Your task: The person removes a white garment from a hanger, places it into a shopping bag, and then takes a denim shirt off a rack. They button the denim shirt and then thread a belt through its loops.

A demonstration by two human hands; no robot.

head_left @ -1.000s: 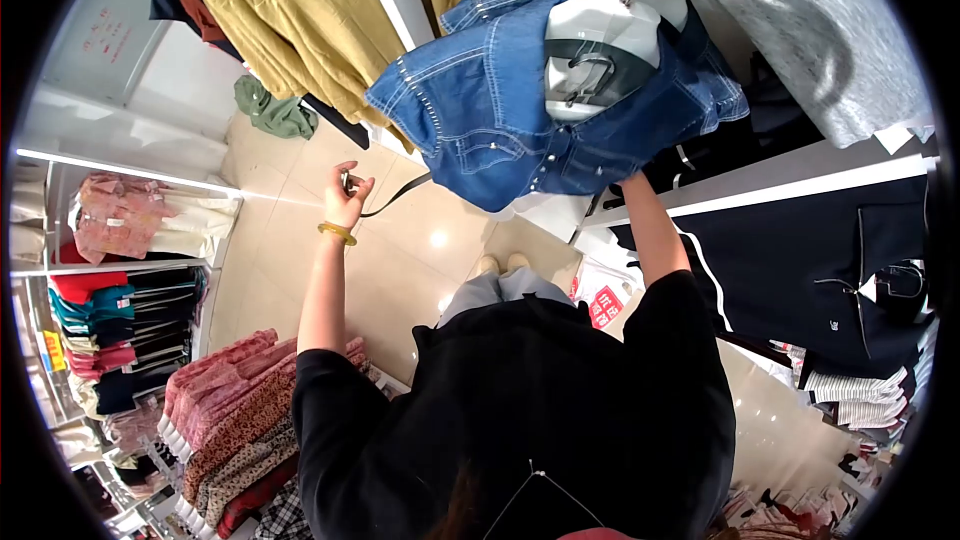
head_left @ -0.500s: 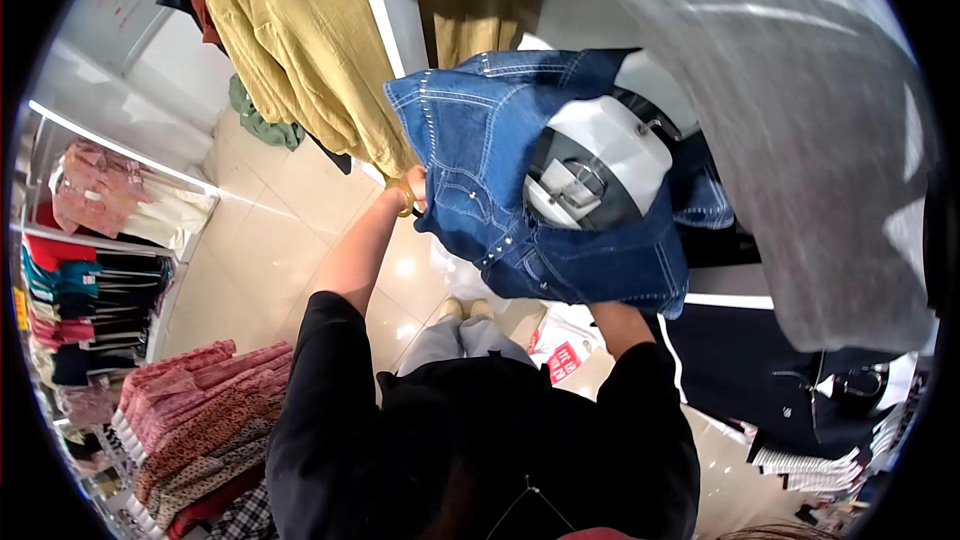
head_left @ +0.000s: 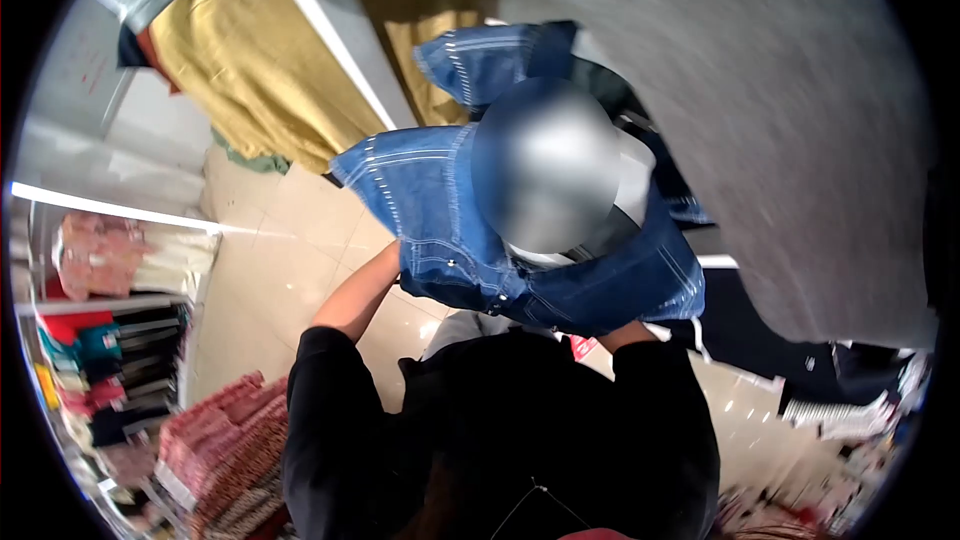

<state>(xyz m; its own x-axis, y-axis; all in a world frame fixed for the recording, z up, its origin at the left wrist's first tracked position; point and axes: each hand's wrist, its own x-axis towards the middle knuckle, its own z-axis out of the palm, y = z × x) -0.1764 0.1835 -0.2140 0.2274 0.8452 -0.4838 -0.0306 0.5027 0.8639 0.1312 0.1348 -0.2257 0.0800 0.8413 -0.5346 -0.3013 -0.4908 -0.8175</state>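
A blue denim jacket with white stitching and metal snap buttons is held up before my chest. My left hand grips it at its left side; the fingers are hidden behind the cloth. Under the lower right edge of the denim is my right hand, mostly covered, with only the wrist area showing. A pale thing lies inside the collar opening, largely hidden by a round blur. Behind the jacket, another denim piece with similar stitching shows.
Mustard garments hang beside a white post at the upper left. A large grey cloth fills the upper right. Pink patterned clothes hang at the lower left, and a rack of folded-over clothes stands beyond. Black clothing is at right.
The denim jacket has come nearer to my body and lower, with both hands. A denim piece now shows separately behind it. The view has shifted, and a round blur covers the collar opening.
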